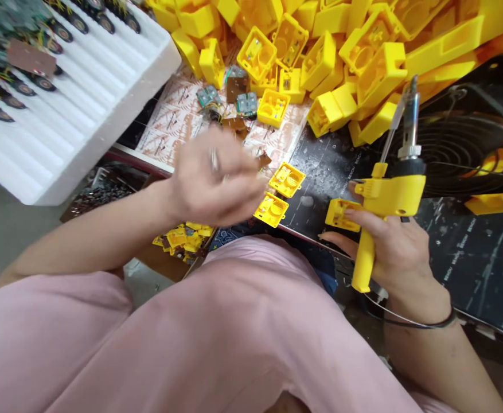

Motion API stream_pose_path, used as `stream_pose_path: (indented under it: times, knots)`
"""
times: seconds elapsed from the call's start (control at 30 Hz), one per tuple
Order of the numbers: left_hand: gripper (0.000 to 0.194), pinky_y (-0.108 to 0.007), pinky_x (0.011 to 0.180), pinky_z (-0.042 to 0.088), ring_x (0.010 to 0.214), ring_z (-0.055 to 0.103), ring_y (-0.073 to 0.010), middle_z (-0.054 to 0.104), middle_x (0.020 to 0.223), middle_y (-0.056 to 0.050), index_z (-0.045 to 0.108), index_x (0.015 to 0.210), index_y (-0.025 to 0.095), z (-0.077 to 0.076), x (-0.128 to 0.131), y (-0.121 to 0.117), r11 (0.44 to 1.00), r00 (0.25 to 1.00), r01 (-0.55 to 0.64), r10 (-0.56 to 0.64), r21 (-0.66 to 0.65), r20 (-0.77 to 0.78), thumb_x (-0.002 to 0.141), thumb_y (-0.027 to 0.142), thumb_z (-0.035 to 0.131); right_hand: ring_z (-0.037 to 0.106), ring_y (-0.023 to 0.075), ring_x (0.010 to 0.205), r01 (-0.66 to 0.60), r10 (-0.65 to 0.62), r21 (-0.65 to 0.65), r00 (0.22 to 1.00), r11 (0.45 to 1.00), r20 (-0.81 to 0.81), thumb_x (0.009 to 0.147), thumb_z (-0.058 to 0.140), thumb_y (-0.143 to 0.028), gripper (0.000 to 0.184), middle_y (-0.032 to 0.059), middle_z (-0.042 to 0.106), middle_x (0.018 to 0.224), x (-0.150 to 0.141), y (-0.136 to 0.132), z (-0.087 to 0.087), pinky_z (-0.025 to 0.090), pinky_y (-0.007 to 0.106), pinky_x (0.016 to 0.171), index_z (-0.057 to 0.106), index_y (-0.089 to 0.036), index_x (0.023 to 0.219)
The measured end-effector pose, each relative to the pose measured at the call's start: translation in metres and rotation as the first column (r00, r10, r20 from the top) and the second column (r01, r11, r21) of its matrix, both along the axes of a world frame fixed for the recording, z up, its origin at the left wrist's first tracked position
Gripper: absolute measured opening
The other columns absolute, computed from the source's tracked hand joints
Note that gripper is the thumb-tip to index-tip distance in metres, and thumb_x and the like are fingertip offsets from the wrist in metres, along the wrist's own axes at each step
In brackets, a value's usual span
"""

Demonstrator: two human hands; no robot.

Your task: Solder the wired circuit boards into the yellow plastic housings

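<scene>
My right hand (400, 252) is wrapped round a yellow soldering gun (395, 195), its metal tip pointing up and away from me. A small yellow plastic case (339, 214) sits by the thumb and fingers of that hand, seemingly pinched there too. My left hand (221, 178) is smeared by motion over the near bench edge; its fingers look curled, but what they hold, if anything, cannot be made out. Just right of it, two open yellow case halves (288, 179) lie side by side at the edge. Beyond it are small circuit boards with wires (246, 103).
Many yellow cases (320, 51) are heaped at the back. A white foam tray (143, 74) of wired boards and round speakers stands at left. On the right is a black fan-like grille (449, 137). Below the bench, a box holds yellow pieces (182, 241).
</scene>
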State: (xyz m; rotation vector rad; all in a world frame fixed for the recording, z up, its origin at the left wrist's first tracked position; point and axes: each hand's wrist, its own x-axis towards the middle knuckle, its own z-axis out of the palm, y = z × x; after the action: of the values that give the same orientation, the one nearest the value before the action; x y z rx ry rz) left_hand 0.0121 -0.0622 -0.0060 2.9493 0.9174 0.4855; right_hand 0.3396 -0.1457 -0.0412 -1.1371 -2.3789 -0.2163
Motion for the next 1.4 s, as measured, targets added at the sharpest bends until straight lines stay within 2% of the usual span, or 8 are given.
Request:
stream_pose_path:
  times: [0.13,0.3,0.47,0.7,0.87,1.0,1.13,1.4]
  knots:
    - [0.030,-0.029,0.051,0.043,0.052,0.054,-0.0114,0.058,0.057,0.004,0.067,0.075,0.024,-0.022,-0.009,-0.029,0.924,0.941,0.324,-0.337,0.206,0.034,0.102,0.017,0.056,0.077,0.0216,0.088,-0.048,0.048,-0.062,0.999,0.997,-0.013,0.100,0.073,-0.035,0.030,0.0061,0.078,0.098,0.011,-0.002,-0.007,0.060,0.037,0.092,0.061,-0.020,0.123]
    - [0.017,-0.030,0.072,0.057,0.083,0.074,-0.0160,0.080,0.094,-0.005,0.071,0.096,0.016,-0.057,0.023,-0.023,0.968,0.962,0.162,-0.198,0.190,0.190,0.102,0.015,0.055,0.080,0.0263,0.093,0.064,-0.066,-0.018,0.991,0.998,-0.115,0.088,0.086,-0.027,0.063,0.0089,0.080,0.111,0.008,-0.006,-0.021,0.064,0.035,0.076,0.056,-0.026,0.144]
    - [0.012,-0.030,0.071,0.056,0.085,0.073,-0.0145,0.080,0.098,-0.005,0.070,0.110,0.018,-0.036,-0.005,0.000,0.971,0.944,0.077,-0.144,0.228,0.296,0.104,0.019,0.060,0.080,0.0318,0.109,0.029,-0.074,-0.159,0.957,0.987,-0.281,0.084,0.090,-0.032,0.082,0.0138,0.075,0.135,0.004,-0.016,-0.032,0.069,0.040,0.081,0.048,-0.034,0.154]
    - [0.036,-0.051,0.110,0.053,0.125,0.067,-0.0284,0.074,0.130,-0.008,0.073,0.121,0.026,-0.015,-0.082,0.027,0.976,0.972,-0.210,0.202,-0.063,-0.119,0.096,0.022,0.047,0.079,0.0296,0.111,-0.121,0.055,-0.153,0.925,0.981,-0.376,0.082,0.091,-0.027,0.074,0.0131,0.077,0.128,-0.038,-0.006,-0.030,0.069,0.038,0.087,0.053,-0.028,0.146]
    - [0.031,-0.051,0.103,0.054,0.117,0.069,-0.0323,0.075,0.126,-0.014,0.074,0.110,0.020,-0.027,-0.066,0.038,0.981,0.944,-0.195,0.183,-0.017,-0.276,0.101,0.027,0.044,0.078,0.0222,0.078,-0.121,0.101,-0.066,0.963,0.990,-0.250,0.096,0.078,-0.040,0.044,0.0068,0.079,0.100,-0.072,0.008,-0.030,0.063,0.032,0.067,0.058,-0.023,0.131]
    - [0.042,-0.040,0.086,0.057,0.097,0.074,-0.0256,0.078,0.105,-0.010,0.076,0.097,0.020,-0.019,-0.061,0.031,0.991,0.963,-0.135,0.131,-0.002,-0.237,0.107,0.034,0.037,0.080,0.0240,0.088,-0.086,0.053,-0.111,0.963,0.990,-0.266,0.094,0.079,-0.042,0.053,0.0094,0.079,0.111,-0.070,0.001,-0.031,0.065,0.033,0.075,0.056,-0.023,0.137]
    - [0.039,-0.030,0.080,0.056,0.085,0.075,-0.0188,0.080,0.098,-0.005,0.076,0.121,0.022,-0.016,-0.060,0.012,0.972,0.985,-0.161,0.149,-0.169,-0.084,0.105,0.036,0.044,0.080,0.0212,0.092,-0.047,0.013,-0.104,0.953,0.993,-0.304,0.093,0.082,-0.030,0.058,0.0064,0.079,0.120,-0.076,-0.007,-0.030,0.065,0.031,0.079,0.052,-0.028,0.143]
    - [0.031,-0.029,0.087,0.059,0.087,0.077,-0.0180,0.082,0.096,-0.005,0.079,0.103,0.018,-0.038,-0.043,0.005,0.909,0.973,-0.139,0.200,-0.394,0.118,0.095,0.029,0.051,0.080,0.0237,0.094,-0.008,-0.018,-0.084,0.951,0.996,-0.310,0.091,0.083,-0.047,0.058,0.0065,0.079,0.113,-0.085,0.008,-0.031,0.066,0.031,0.079,0.057,-0.026,0.138]
